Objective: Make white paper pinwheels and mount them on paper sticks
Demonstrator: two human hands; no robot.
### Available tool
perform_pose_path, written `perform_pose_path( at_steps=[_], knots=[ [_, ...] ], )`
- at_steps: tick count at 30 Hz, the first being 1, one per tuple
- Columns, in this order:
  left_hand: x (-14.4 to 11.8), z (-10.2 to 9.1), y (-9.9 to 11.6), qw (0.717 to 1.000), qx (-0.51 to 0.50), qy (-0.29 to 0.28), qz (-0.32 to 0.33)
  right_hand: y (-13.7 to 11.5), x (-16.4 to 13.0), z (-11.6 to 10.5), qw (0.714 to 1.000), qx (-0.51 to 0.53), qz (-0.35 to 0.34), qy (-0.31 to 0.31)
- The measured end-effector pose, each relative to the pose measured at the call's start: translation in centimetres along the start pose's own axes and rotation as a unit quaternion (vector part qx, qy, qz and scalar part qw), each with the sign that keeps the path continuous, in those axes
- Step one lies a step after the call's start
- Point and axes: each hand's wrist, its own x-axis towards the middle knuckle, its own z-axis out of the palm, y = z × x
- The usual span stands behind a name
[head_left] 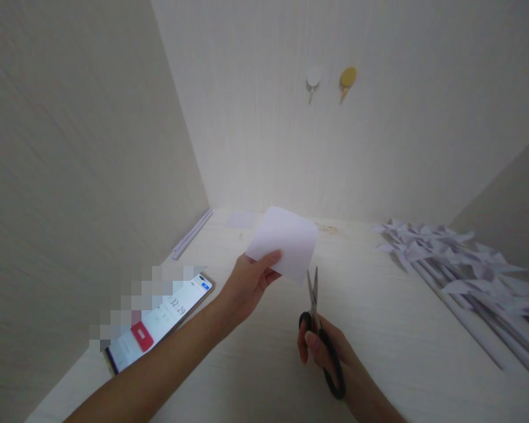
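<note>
Pinching a white paper sheet [286,241] aloft, the left hand [247,285] presents its edge; at five o'clock the right hand [324,349] grips scissors [317,329], blades meeting it.

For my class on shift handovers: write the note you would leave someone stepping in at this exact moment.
Left hand: pinches the near corner of a small white paper sheet, held up off the pale wooden desk.
Right hand: grips black-handled steel scissors, blades nearly closed, tips pointing at the sheet's lower edge.
Done: no cut shows in the sheet. A heap of white paper pinwheels on rolled paper sticks lies at the right.
Left: the cut itself is not yet begun.
Also here: a smartphone with a running timer at the left, and paper strips along the left wall.
</note>
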Motion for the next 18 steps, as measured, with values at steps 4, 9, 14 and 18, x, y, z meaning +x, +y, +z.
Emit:
perform_pose_path(
  at_steps=[4,9,14,18],
  knots=[
    [-0.22,0.07,-0.07,1.000,0.012,-0.003,-0.015,-0.58,-0.22,0.11,0.999,-0.039,0.025,-0.015],
    [-0.71,0.15,-0.30,0.999,0.046,-0.010,-0.009,-0.32,-0.22,0.30,0.999,-0.044,0.024,-0.021],
    [-0.96,0.26,-0.37,0.998,0.061,0.008,0.005,-0.19,-0.29,0.33,0.999,-0.041,0.028,-0.013],
    [-0.96,0.28,-0.40,0.998,0.062,0.014,0.008,-0.08,-0.26,0.36,0.998,-0.049,0.023,-0.012]
  ],
)
